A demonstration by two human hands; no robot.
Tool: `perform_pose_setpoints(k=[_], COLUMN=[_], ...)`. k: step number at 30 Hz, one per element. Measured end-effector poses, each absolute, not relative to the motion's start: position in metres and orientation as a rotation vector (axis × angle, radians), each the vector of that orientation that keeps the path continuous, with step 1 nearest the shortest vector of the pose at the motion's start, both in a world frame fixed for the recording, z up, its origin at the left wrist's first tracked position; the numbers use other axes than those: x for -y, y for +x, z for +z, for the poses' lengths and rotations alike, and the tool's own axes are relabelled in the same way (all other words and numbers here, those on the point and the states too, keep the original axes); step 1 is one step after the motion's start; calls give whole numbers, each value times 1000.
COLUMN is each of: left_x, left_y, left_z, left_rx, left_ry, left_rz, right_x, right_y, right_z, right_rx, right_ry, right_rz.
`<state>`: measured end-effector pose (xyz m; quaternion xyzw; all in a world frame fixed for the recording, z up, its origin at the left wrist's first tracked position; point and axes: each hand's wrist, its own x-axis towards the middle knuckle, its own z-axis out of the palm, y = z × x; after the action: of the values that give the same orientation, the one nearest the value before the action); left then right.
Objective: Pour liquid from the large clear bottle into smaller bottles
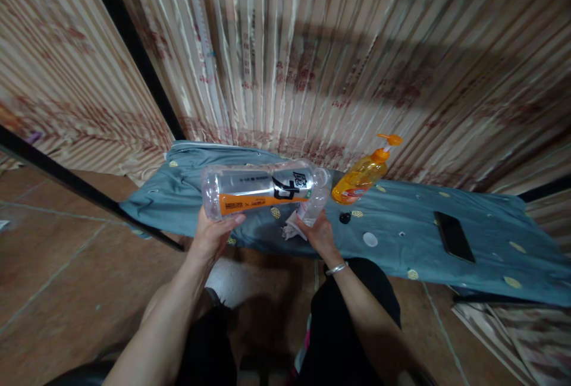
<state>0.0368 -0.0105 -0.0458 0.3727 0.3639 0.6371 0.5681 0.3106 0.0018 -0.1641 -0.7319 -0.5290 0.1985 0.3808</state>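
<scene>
My left hand [214, 234] is closed around the base end of a large clear plastic bottle [250, 187] with a silver, orange and black label. This bottle lies nearly level in the air, its neck pointing right. My right hand [320, 234] grips a smaller clear bottle [316, 203], held tilted under that neck. The two mouths are close together; whether they touch I cannot tell. A crumpled white tissue [291, 228] shows beside my right fingers; whether they hold it is unclear. To the right stands an orange pump bottle [357, 182] with yellow-orange liquid.
A narrow bench with a blue-green patterned cloth [401, 207] runs across. On it are a small black cap [345, 218], a pale round disc [370, 239] and a black phone [454, 236]. Dark poles [138, 53] and a striped curtain [285, 65] stand behind and at the left.
</scene>
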Motion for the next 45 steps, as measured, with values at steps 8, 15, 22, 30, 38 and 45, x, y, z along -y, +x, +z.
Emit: perform_pose_setpoints(k=[8, 15, 22, 30, 38, 45], left_x=[11, 9, 9, 10, 9, 9], left_y=[36, 38, 37, 38, 37, 40], left_z=[-46, -47, -47, -45, -46, -44], left_rx=[-856, -866, -855, -863, -839, -854], left_ry=[881, 881, 889, 887, 874, 878], left_rz=[1489, 1500, 1497, 1497, 1494, 1500], right_x=[-1, -1, -2, -1, -2, -2], right_y=[309, 309, 311, 311, 310, 310], right_z=[-162, -159, -164, -165, -162, -166], right_rx=[1340, 1343, 1357, 1356, 1330, 1326], right_ry=[-1861, -1848, -1851, -1843, -1856, -1840], right_rz=[518, 524, 494, 473, 526, 510])
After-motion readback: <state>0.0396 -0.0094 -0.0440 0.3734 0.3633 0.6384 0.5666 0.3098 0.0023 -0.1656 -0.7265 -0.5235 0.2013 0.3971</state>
